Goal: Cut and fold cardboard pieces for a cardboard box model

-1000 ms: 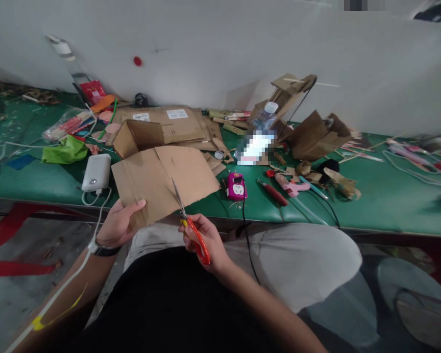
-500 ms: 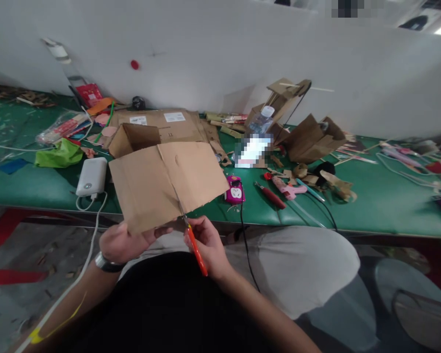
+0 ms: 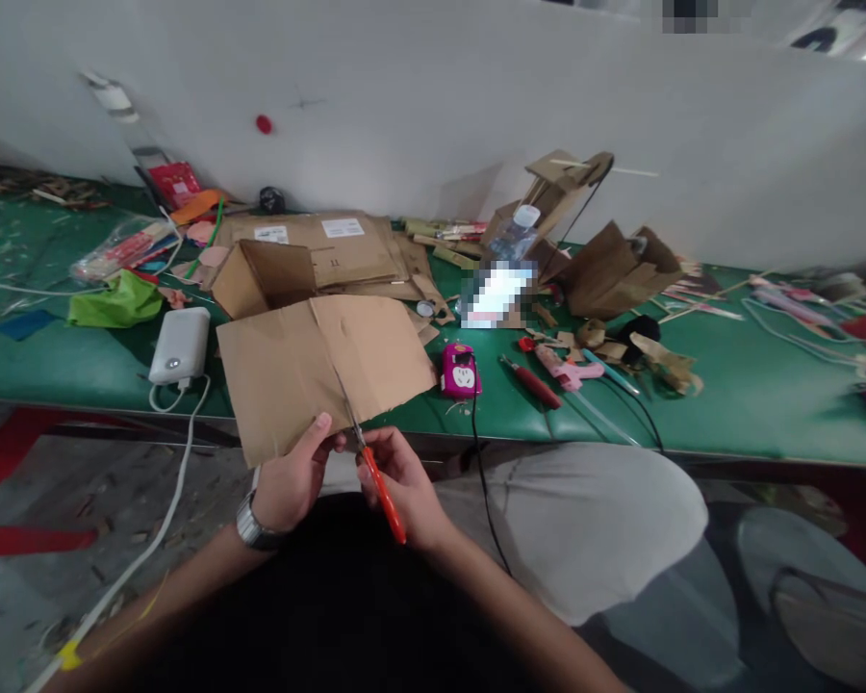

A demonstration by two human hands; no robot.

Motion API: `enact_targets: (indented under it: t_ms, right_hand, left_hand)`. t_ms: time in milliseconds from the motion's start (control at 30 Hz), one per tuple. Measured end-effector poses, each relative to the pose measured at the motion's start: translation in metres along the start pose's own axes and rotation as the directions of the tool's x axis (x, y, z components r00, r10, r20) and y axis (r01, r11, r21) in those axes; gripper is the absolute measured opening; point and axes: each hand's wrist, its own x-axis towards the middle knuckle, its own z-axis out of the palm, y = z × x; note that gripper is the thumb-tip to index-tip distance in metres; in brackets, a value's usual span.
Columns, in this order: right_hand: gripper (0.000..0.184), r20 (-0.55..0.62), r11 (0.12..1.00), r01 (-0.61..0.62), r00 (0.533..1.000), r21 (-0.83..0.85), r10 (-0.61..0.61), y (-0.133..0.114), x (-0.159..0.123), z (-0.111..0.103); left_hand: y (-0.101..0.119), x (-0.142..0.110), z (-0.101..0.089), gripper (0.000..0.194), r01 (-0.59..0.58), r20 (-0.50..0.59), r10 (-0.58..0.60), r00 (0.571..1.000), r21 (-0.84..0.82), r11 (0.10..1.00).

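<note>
A flat piece of cardboard is held over the near edge of the green table. My left hand pinches its lower edge, thumb on top and fingers underneath. Just to the right, my right hand grips red-handled scissors. Their blades lie on a slit or crease line running up from the cardboard's near edge. The far half of the cardboard tilts slightly upward. Behind it stands an open cardboard box.
A white power bank with a cable lies to the left. Right of the cardboard are a purple socket adapter, a red-handled tool and a pink glue gun. A bottle and a brown paper bag stand behind.
My left hand has shifted right along the cardboard's near edge, closer to the scissors, and its thumb now shows on top. The right part of the cardboard has dropped a little.
</note>
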Motion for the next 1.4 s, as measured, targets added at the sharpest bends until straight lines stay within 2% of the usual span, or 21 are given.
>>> enact_targets:
  t_ms: [167,367,467,567,700,867,1033,1167,1400]
  right_hand:
    - [0.053,0.054,0.983,-0.168,0.985,0.069,0.164,-0.003,-0.014,-0.003]
    - [0.057,0.049,0.977,-0.195,0.980,0.086,0.191,-0.011,-0.026,-0.003]
    - [0.058,0.024,0.975,-0.219,0.976,0.035,0.218,-0.018,-0.030,-0.005]
    - [0.054,0.010,0.967,-0.254,0.967,-0.025,0.255,-0.027,-0.039,-0.010]
    - [0.060,0.037,0.970,-0.238,0.971,0.040,0.237,-0.035,-0.046,-0.016]
    - [0.059,0.071,0.967,-0.227,0.973,0.114,0.220,-0.034,-0.035,-0.010]
    - [0.048,0.013,0.967,-0.215,0.976,0.134,0.215,-0.032,-0.025,-0.003]
    - [0.050,-0.013,0.964,-0.224,0.974,0.147,0.228,-0.031,-0.027,-0.002]
    - [0.047,-0.056,0.965,-0.228,0.970,0.129,0.237,-0.026,-0.029,0.001]
  left_hand:
    - [0.013,0.006,0.010,0.039,0.036,-0.089,-0.051,0.995,-0.166,0.986]
    - [0.017,0.011,0.010,0.032,-0.002,-0.048,-0.005,0.999,-0.152,0.988]
    - [0.016,0.011,0.010,0.028,-0.027,-0.063,0.018,0.998,-0.142,0.989]
    - [0.018,0.011,0.010,0.033,-0.028,-0.081,0.015,0.997,-0.162,0.986]
    - [0.019,0.010,0.010,0.038,0.001,-0.082,-0.013,0.997,-0.145,0.989]
    - [0.015,0.002,0.011,0.035,-0.003,-0.051,-0.003,0.999,-0.104,0.995]
    - [0.012,-0.003,0.010,0.028,0.032,-0.014,-0.033,0.999,-0.049,0.998]
    - [0.011,-0.004,0.008,0.031,0.054,-0.046,-0.058,0.997,-0.083,0.995]
    - [0.005,-0.005,0.006,0.028,0.038,-0.035,-0.039,0.999,-0.025,0.999]
